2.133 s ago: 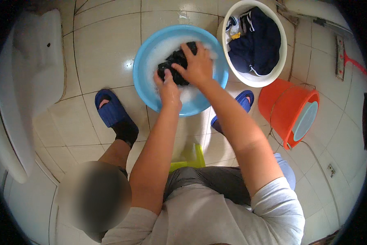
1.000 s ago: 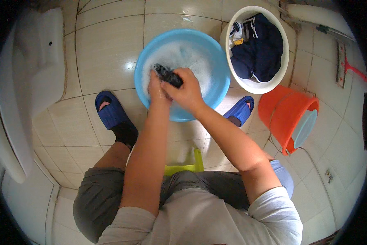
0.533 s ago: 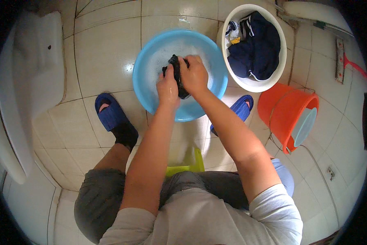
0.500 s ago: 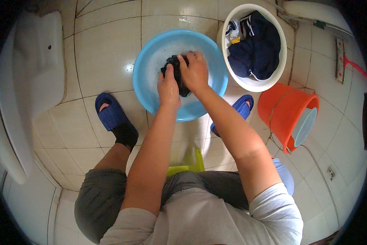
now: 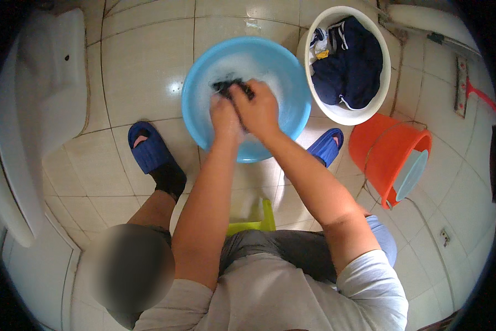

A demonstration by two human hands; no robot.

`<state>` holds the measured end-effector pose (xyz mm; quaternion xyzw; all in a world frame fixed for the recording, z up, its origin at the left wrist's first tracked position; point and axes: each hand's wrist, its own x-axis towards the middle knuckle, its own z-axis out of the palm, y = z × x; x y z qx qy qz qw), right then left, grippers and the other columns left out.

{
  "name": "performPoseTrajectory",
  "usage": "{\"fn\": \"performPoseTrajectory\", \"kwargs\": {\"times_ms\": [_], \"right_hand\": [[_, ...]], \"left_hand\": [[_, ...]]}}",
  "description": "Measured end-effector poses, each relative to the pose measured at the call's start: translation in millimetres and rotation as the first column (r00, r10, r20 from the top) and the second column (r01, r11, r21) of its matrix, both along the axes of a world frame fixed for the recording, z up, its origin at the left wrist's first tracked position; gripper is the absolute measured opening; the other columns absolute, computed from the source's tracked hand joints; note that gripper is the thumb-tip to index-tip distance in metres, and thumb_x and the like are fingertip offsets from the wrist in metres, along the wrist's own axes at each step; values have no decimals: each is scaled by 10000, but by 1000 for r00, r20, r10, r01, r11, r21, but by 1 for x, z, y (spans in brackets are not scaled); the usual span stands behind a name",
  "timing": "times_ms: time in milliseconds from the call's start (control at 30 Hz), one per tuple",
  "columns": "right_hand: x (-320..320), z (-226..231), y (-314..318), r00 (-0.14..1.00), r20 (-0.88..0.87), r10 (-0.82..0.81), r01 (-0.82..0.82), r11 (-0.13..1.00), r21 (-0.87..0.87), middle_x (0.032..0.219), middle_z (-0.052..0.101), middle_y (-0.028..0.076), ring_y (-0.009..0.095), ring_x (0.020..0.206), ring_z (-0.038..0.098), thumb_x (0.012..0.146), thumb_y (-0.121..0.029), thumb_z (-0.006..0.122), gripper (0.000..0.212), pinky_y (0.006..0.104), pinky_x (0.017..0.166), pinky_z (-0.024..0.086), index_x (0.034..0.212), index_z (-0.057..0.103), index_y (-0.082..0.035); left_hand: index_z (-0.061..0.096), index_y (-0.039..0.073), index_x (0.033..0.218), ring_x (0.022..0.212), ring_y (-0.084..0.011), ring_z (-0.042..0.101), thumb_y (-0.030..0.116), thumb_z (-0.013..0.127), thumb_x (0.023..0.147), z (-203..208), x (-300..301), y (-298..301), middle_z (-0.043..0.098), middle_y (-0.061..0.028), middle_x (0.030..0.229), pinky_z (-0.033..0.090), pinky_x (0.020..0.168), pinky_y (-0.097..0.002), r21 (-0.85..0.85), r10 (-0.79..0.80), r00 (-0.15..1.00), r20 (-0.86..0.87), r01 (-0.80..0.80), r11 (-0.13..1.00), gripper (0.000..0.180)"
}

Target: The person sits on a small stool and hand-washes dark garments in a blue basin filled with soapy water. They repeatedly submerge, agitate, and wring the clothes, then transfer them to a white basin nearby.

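A light-blue basin on the floor holds whitish, sudsy water. In it, my left hand and my right hand are pressed close together around a wet black cloth. Both have their fingers closed on the fabric, the right overlapping the left. Part of the cloth sticks out past the far side of the fingers; the rest is hidden under them. What kind of garment it is I cannot make out.
Right of the basin, a white tub holds dark navy clothing. An orange bucket lies tipped beside it, with a pale blue thing in its mouth. A green plastic stool is under me. White ceramic fixture at left.
My hands have come closer together, and the cloth is bunched more tightly between them. More suds show around it.
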<state>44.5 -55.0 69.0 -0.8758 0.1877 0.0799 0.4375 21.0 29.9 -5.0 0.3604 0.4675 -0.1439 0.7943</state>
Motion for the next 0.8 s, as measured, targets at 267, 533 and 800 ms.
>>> {"fn": "performPoseTrajectory", "kwargs": {"times_ms": [267, 533, 800], "right_hand": [[-29, -30, 0, 999, -49, -18, 14, 997, -80, 1109, 764, 243, 424, 968, 731, 1057, -330, 695, 364, 501, 871, 586, 1193, 778, -3], [-7, -111, -38, 917, 170, 360, -172, 742, -648, 1454, 606, 249, 473, 1252, 651, 949, -344, 849, 572, 563, 1035, 554, 1472, 687, -182], [-23, -31, 9, 982, 103, 155, -165, 982, 89, 1264, 690, 215, 356, 1083, 690, 953, -239, 837, 410, 455, 927, 569, 1276, 692, -32]], "left_hand": [[659, -60, 1419, 1139, -280, 698, 469, 642, 1133, 22, 22, 11, 740, -188, 1280, 548, 1031, -431, 99, -320, 945, -69, 325, 940, 602], [316, 46, 1723, 1471, -486, 513, 445, 530, 1169, -1, -22, -17, 350, -301, 1740, 417, 1247, -532, 536, -319, 933, -166, 356, 765, 715], [556, 22, 1536, 1293, -330, 680, 437, 491, 1194, -21, 1, 28, 665, -179, 1439, 572, 1089, -492, -328, 94, 994, 52, -72, 942, 542]]}}
